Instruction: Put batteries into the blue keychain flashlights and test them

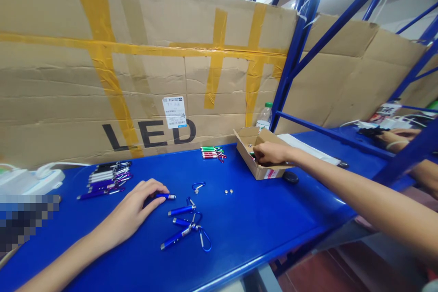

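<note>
My left hand is closed on a small blue penlight, thumb and fingers around it just above the table. Several blue penlights with carabiner clips lie to its right and nearer to me. Beyond them are a loose blue carabiner and two small silver button cells. My right hand reaches into an open cardboard box with its fingers curled. The fingertips are hidden in the box, and what they grip cannot be made out.
Dark, silver and purple penlights lie in a row at left, near a white power strip. Green and red penlights lie at the back. A bottle stands behind the box, beside a blue rack post. Another person's hands show at far right.
</note>
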### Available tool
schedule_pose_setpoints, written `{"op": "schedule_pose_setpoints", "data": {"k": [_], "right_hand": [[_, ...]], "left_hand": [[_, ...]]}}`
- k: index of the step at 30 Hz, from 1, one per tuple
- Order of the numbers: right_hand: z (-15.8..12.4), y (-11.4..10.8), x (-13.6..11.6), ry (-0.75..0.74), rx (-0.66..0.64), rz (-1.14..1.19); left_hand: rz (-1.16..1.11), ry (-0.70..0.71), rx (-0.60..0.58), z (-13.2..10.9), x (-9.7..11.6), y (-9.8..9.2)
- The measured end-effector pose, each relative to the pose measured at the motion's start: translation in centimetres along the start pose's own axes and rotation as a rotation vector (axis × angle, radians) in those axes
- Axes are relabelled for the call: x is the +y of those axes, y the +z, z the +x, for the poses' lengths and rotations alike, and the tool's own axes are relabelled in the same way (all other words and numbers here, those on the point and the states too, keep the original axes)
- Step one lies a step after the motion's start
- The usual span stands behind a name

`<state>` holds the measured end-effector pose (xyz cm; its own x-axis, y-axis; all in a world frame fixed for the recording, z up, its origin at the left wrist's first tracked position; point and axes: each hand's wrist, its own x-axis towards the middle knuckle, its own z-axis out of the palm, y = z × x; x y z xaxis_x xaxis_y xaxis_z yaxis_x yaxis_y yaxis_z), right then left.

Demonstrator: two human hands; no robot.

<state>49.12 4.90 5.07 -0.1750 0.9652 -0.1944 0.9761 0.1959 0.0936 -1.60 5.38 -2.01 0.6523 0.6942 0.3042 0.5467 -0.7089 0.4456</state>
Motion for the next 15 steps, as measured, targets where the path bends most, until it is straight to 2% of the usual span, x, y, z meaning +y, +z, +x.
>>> {"op": "schedule_pose_setpoints", "data": {"k": [7, 15], "right_hand": [[-0.04, -0.12, -0.02, -0.013, 0.007, 0.051], [0.76, 0.17, -0.95, -0.004, -0.018, -0.005]], "left_hand": [[0.002, 0.001, -0.009, 0.02, 0.11, -0.02], [-0.003, 0.008, -0.010, 0.01, 0.18, -0.06]]}}
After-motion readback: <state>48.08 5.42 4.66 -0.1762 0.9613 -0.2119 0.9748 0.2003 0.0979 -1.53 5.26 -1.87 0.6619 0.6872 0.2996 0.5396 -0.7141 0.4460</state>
